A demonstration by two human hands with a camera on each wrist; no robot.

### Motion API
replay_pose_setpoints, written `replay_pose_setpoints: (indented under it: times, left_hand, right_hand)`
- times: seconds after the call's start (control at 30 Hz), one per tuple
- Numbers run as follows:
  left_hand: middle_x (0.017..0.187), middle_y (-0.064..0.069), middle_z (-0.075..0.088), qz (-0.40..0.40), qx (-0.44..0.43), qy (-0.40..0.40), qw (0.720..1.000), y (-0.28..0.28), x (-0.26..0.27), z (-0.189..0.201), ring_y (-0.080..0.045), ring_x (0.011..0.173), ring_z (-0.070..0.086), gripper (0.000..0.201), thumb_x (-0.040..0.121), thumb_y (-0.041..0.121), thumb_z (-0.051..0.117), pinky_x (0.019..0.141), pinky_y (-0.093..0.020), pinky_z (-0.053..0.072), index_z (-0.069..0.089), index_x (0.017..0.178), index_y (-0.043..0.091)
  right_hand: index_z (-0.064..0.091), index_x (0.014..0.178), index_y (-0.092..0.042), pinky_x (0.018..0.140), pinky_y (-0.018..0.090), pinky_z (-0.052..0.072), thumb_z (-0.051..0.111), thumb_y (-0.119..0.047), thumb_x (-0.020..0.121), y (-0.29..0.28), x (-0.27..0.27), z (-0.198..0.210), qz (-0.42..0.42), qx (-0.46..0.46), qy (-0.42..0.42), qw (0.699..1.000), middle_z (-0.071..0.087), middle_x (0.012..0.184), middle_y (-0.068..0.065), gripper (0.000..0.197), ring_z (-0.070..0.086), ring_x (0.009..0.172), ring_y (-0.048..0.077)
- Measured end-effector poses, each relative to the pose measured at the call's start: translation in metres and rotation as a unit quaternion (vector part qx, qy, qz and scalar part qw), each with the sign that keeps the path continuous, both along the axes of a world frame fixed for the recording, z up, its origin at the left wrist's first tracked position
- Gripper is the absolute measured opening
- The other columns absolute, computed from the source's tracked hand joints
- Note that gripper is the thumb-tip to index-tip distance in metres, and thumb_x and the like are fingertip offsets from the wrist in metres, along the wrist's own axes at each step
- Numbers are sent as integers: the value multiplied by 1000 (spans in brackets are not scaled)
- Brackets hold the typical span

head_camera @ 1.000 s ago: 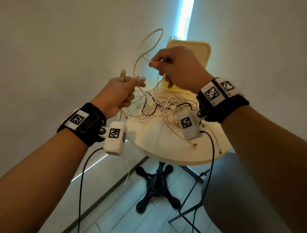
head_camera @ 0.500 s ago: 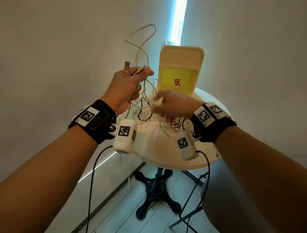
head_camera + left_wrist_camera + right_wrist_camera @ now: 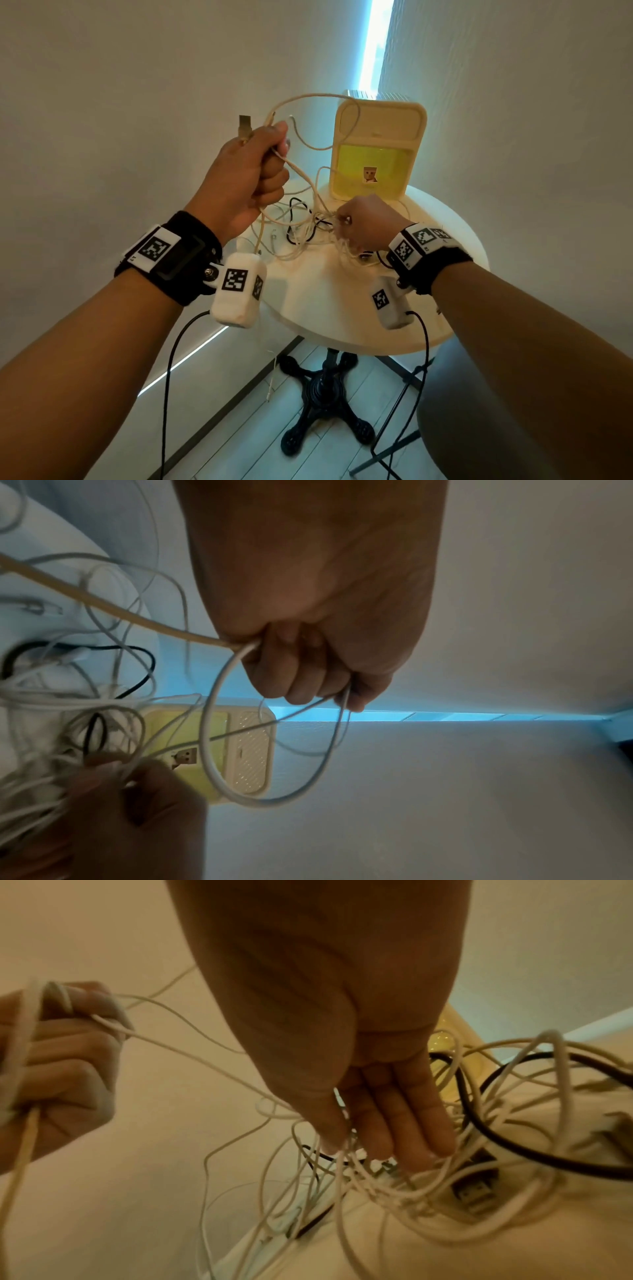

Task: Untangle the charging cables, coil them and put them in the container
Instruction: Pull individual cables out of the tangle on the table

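Head view shows the left hand point(image 3: 248, 171) raised above the round table point(image 3: 342, 301), clenched around white cables point(image 3: 301, 171) with a USB plug point(image 3: 245, 124) sticking up. To its right, the tangled pile point(image 3: 308, 229) lies on the table, the right hand point(image 3: 368, 222) reaching into it with nearly straight fingers point(image 3: 407, 1123). Behind stands the yellow container point(image 3: 380, 144).

Left hand point(image 3: 251, 174) fisted, right hand point(image 3: 368, 222) extended.

cables point(image 3: 308, 226) on table point(image 3: 342, 308) | container point(image 3: 378, 147) behind cables, on table
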State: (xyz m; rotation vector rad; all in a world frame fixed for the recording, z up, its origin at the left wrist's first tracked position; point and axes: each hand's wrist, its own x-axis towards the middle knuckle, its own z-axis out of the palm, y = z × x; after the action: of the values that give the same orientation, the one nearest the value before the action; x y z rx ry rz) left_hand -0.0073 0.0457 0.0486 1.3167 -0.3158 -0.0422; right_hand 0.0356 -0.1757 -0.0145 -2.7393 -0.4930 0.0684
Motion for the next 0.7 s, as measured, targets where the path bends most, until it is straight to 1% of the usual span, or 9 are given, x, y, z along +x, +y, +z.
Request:
replay_pose_setpoints:
  times: [0.07, 0.13, 0.23, 0.33, 0.4, 0.47, 0.57, 0.6, 0.7]
  left_hand:
    - [54, 7, 18, -5, -19, -7, 1000, 4, -2, 9, -9, 43, 14, 35, 111, 33, 50, 37, -22, 18, 53, 78, 21]
    - [53, 7, 18, -3, -14, -18, 1000, 6, -4, 17, -9, 43, 15, 35, 111, 33, 50, 37, -21, 19, 53, 78, 21]
    - [53, 6, 20, 12, 26, -27, 999, 3, -6, 16, -10, 43, 15, 36, 112, 31, 50, 37, -22, 19, 54, 77, 19]
    - [51, 6, 20, 17, 23, -11, 1000, 0, -8, 8, -10, 41, 16, 36, 111, 31, 52, 37, -21, 20, 54, 77, 19]
    - [51, 6, 20, 11, 11, 2, 1000, 0, -8, 7, -10, 41, 16, 36, 111, 32, 52, 36, -22, 20, 54, 77, 20]
    - [53, 6, 20, -1, 15, 9, 1000, 2, -9, 8, -10, 42, 16, 36, 111, 33, 51, 37, -22, 19, 55, 77, 20]
    - [54, 3, 19, -19, 41, 5, 999, 5, -14, 5, -12, 43, 14, 35, 112, 33, 50, 38, -22, 18, 58, 83, 16]
    - [54, 3, 19, -20, 49, 5, 999, 7, -17, 2, -13, 43, 14, 34, 112, 33, 50, 38, -21, 19, 59, 85, 15]
    - [56, 3, 22, -9, 69, 8, 998, 16, -25, -11, -12, 43, 18, 34, 112, 36, 50, 38, -20, 24, 63, 92, 12]
  right_hand:
    - [71, 82, -14, 71, 34, 60, 64, -11, 99, -7, -2, -3, -16, -21, 12, 1000, 69, 72, 4, 19, 68, 70, 26]
    - [75, 97, -12, 73, 31, 56, 65, -13, 99, -11, -5, -1, -29, -19, 24, 999, 69, 78, 2, 10, 65, 74, 25]
    - [71, 131, -11, 78, 27, 47, 68, -13, 96, -13, -6, 16, -27, 3, 2, 1000, 74, 106, 8, 35, 63, 86, 18]
    - [65, 139, -20, 73, 23, 47, 70, -14, 92, -7, -17, 44, 1, 88, -21, 996, 67, 92, -1, 48, 62, 75, 10]
    - [66, 136, -27, 61, 26, 54, 74, -21, 93, 1, -28, 59, 46, 179, 53, 981, 64, 85, -3, 44, 58, 62, 10]
    - [71, 127, -29, 58, 32, 57, 77, -34, 94, 13, -39, 66, 87, 215, 116, 966, 64, 80, -4, 34, 57, 58, 15]
    - [79, 95, -29, 54, 33, 52, 73, -37, 97, 31, -51, 64, 126, 282, 156, 938, 61, 71, -2, 10, 50, 58, 19]
    - [79, 87, -27, 52, 33, 49, 72, -32, 99, 35, -52, 60, 134, 311, 166, 926, 60, 72, 2, 15, 47, 58, 19]
    - [80, 97, -14, 49, 29, 46, 66, -22, 103, 42, -54, 50, 135, 355, 183, 907, 63, 81, 8, 17, 49, 54, 15]
